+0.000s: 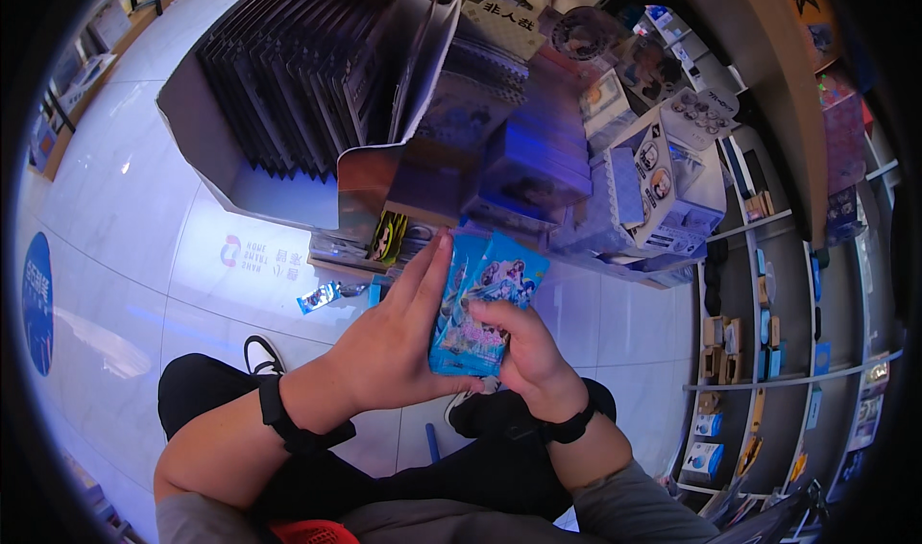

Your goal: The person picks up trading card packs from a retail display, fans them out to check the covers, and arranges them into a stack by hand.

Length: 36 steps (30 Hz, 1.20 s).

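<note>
A stack of shiny blue foil packets (497, 292) printed with cartoon figures lies between my two hands, above the floor. My left hand (382, 342) presses flat along the stack's left edge, its thumb stretched under the near end. From the right, my right hand (529, 349) grips the same stack, thumb on the top packet. How many packets are in the stack I cannot tell. Just beyond them is a low open box (346, 247) with a yellow-and-black packet (389, 236) standing in it.
A large white carton (266, 216) full of dark flat sleeves stands at the upper left. Beside it are stacked boxes (529, 177) and a white display box (663, 191). A small blue packet (318, 298) lies on the tiled floor. Shelves (767, 382) line the right side.
</note>
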### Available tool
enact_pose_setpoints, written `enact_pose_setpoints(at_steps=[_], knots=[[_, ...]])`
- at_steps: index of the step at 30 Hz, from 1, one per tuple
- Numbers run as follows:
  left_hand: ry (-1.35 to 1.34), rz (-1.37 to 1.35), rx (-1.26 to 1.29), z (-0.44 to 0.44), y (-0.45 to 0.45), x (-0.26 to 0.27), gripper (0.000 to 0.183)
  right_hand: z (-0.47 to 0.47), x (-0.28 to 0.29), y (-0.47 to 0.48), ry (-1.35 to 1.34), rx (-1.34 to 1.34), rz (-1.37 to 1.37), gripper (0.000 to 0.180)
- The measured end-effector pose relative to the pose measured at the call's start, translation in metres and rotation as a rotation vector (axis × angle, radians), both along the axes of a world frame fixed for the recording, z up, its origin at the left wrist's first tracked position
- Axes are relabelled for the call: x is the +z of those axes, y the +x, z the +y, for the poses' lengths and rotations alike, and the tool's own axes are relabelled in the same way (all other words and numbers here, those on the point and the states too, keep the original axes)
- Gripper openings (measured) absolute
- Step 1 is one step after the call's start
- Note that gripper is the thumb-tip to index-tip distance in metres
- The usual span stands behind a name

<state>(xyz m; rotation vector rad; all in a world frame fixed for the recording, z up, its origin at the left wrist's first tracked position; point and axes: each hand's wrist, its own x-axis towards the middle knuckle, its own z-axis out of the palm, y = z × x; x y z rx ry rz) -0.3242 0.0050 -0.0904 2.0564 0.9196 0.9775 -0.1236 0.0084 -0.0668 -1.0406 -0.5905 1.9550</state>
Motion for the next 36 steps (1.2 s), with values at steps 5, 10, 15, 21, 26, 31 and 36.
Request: enact_pose_setpoints(at_steps=[5,10,15,21,26,31,36], knots=[[0.086,-0.128,-0.05,0.002,0.004,-0.004,0.142,-0.001,-0.001,0.007,0.009,0.043,0.01,0.039],[0.125,-0.129,-0.068,0.0,0.003,0.0,0.138,-0.006,0.002,0.013,0.063,0.076,-0.013,0.044],[0.147,-0.09,-0.097,-0.011,0.003,0.008,0.132,-0.022,0.007,0.018,0.071,0.129,-0.073,0.048],[0.003,-0.231,-0.283,-0.019,-0.001,0.007,0.124,-0.038,0.004,0.005,0.112,0.039,-0.051,0.048],[-0.528,-0.669,-0.088,-0.029,0.014,-0.006,0.113,-0.044,0.003,-0.001,0.267,-0.006,-0.071,0.05],[-1.119,-0.958,-0.24,-0.033,0.016,-0.005,0.07,-0.047,-0.007,0.006,0.332,0.063,-0.052,0.053],[-1.14,-0.898,-0.246,-0.031,0.009,0.0,0.064,-0.049,-0.011,0.007,0.302,0.073,0.035,0.053]])
